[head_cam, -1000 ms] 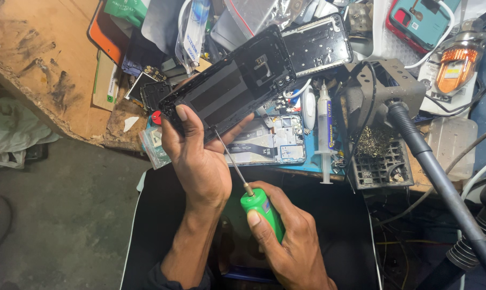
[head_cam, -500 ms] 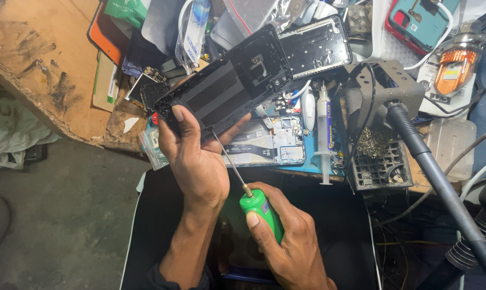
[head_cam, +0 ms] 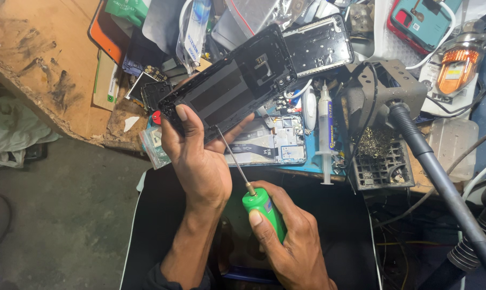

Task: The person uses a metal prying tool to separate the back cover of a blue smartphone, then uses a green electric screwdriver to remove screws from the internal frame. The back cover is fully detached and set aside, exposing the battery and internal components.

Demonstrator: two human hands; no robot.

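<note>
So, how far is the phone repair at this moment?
Done: the black back cover is off, and the opened phone body lies on the bench with its board showing. In hand: the left hand holds the cover, while the right hand sets the green-handled screwdriver with its tip at the cover's lower edge. Left: cover and body are not yet joined.

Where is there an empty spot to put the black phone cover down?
Bare wood lies at the far left, left of the orange phone. The dark tray right of the right hand is also bare. Around the syringe it is crowded.
</note>
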